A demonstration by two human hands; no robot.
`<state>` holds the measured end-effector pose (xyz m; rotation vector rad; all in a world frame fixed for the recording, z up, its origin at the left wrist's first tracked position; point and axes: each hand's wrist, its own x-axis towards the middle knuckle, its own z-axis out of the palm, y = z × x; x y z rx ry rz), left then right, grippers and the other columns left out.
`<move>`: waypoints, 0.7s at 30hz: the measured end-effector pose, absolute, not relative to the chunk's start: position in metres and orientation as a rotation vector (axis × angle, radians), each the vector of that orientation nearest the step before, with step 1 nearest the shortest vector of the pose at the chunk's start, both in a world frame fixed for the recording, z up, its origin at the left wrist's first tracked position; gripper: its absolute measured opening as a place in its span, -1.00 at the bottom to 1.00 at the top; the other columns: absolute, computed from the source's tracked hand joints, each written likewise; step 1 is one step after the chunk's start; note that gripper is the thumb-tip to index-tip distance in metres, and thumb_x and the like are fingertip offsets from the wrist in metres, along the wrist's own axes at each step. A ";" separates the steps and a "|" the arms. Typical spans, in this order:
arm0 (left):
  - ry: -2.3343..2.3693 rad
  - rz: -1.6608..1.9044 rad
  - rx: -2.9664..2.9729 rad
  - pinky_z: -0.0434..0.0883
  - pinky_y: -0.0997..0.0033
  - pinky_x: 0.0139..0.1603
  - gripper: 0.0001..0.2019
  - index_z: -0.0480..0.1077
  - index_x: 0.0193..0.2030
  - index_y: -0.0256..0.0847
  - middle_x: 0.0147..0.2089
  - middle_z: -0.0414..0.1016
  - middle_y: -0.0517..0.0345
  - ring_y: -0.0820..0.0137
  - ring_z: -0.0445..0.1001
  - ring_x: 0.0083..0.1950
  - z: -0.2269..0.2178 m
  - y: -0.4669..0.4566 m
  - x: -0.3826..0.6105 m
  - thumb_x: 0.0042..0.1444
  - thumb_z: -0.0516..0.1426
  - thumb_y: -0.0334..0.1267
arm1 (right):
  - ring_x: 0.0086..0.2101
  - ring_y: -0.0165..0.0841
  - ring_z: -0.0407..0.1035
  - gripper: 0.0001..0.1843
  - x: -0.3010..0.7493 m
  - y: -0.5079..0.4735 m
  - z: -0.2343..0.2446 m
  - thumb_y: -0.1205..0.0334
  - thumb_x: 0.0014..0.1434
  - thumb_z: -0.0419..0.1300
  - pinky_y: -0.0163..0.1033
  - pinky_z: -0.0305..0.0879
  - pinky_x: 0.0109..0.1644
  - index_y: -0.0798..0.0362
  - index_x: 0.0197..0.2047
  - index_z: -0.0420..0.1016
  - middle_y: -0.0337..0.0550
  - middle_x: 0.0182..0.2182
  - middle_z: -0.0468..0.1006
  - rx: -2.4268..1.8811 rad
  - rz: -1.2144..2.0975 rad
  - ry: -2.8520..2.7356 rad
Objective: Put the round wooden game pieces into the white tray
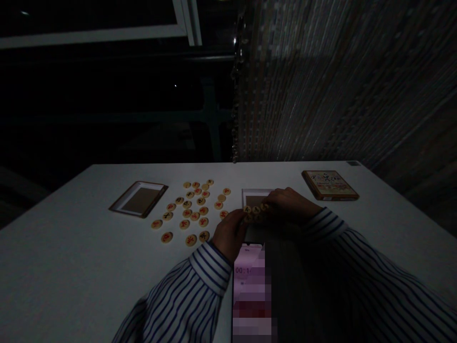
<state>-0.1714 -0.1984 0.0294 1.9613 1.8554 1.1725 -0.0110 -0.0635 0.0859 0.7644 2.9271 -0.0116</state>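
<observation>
Several round wooden Chinese chess pieces (256, 209) form a small cluster between my hands. My left hand (232, 233) grips the cluster's left side, fingers closed. At its right end, my right hand (291, 202) is closed on the pieces too. Just beyond them lies a shallow white-walled box tray (259, 192), partly covered by my hands. To the left, many loose Chinese chess pieces (187, 213) with red or black characters are scattered; a few show no clear marking. The nearest loose piece (223, 215) lies beside my left hand.
A lit phone (248, 286) showing a timer lies in front of me, its lower part pixelated. An open box lid (139, 199) rests at the left, and a printed box (330, 185) at the right. Behind the white table (89, 267) hangs a bead curtain (303, 85). The room is dim.
</observation>
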 end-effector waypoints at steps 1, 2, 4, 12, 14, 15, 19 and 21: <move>1.855 1.172 1.963 0.37 0.27 0.00 -0.73 0.31 -0.07 -0.22 -0.05 0.43 0.02 0.34 0.39 -0.02 0.030 -0.198 -0.171 0.06 0.03 -0.40 | -0.23 -0.29 0.34 -0.73 -0.011 -0.064 0.087 0.17 0.06 0.04 -0.26 0.14 -0.22 0.00 -0.18 0.44 -0.09 -0.27 0.50 0.762 -0.009 2.924; 1.856 1.166 1.962 0.37 0.28 0.00 -0.73 0.31 -0.07 -0.23 -0.05 0.42 0.01 0.34 0.38 -0.02 0.030 -0.198 -0.171 0.06 0.03 -0.40 | -0.23 -0.29 0.35 -0.73 -0.011 -0.064 0.087 0.17 0.06 0.03 -0.26 0.14 -0.23 -0.01 -0.18 0.44 -0.10 -0.27 0.50 0.757 -0.003 2.925; 1.864 1.141 1.958 0.35 0.29 0.02 -0.73 0.31 -0.07 -0.25 -0.04 0.42 0.00 0.34 0.37 0.00 0.030 -0.198 -0.171 0.06 0.03 -0.41 | -0.24 -0.30 0.35 -0.73 -0.011 -0.064 0.087 0.16 0.07 0.03 -0.26 0.14 -0.24 -0.01 -0.19 0.44 -0.10 -0.27 0.50 0.746 0.006 2.931; 1.891 1.117 1.940 0.34 0.27 0.02 -0.74 0.32 -0.07 -0.24 -0.03 0.41 0.01 0.33 0.36 0.01 0.028 -0.198 -0.172 0.07 0.04 -0.38 | -0.23 -0.30 0.35 -0.73 -0.010 -0.063 0.086 0.17 0.06 0.03 -0.26 0.15 -0.22 -0.02 -0.20 0.46 -0.12 -0.28 0.51 0.746 -0.013 2.937; 1.893 1.124 1.943 0.34 0.26 0.03 -0.74 0.32 -0.07 -0.24 -0.03 0.41 0.00 0.32 0.36 0.02 0.027 -0.198 -0.172 0.07 0.03 -0.37 | -0.23 -0.30 0.35 -0.74 -0.010 -0.064 0.087 0.18 0.05 0.04 -0.25 0.15 -0.21 -0.01 -0.22 0.47 -0.12 -0.28 0.51 0.745 -0.032 2.928; 1.891 1.131 1.943 0.34 0.25 0.03 -0.73 0.32 -0.06 -0.24 -0.03 0.41 0.00 0.33 0.36 0.02 0.027 -0.198 -0.172 0.07 0.03 -0.37 | -0.22 -0.30 0.35 -0.74 -0.010 -0.064 0.088 0.19 0.05 0.04 -0.25 0.15 -0.20 -0.01 -0.21 0.47 -0.11 -0.27 0.51 0.739 -0.042 2.930; 1.874 1.143 1.945 0.34 0.26 0.03 -0.74 0.32 -0.07 -0.23 -0.03 0.42 0.03 0.34 0.37 0.00 0.027 -0.198 -0.172 0.07 0.02 -0.38 | -0.21 -0.30 0.36 -0.74 -0.010 -0.065 0.089 0.18 0.04 0.06 -0.25 0.16 -0.18 -0.02 -0.20 0.47 -0.11 -0.25 0.51 0.725 -0.054 2.935; 1.877 1.147 1.948 0.35 0.26 0.01 -0.74 0.32 -0.08 -0.23 -0.04 0.42 0.02 0.34 0.37 -0.01 0.027 -0.198 -0.172 0.06 0.03 -0.38 | -0.20 -0.30 0.35 -0.74 -0.010 -0.065 0.089 0.17 0.04 0.05 -0.25 0.16 -0.17 -0.02 -0.22 0.47 -0.11 -0.25 0.51 0.716 -0.057 2.941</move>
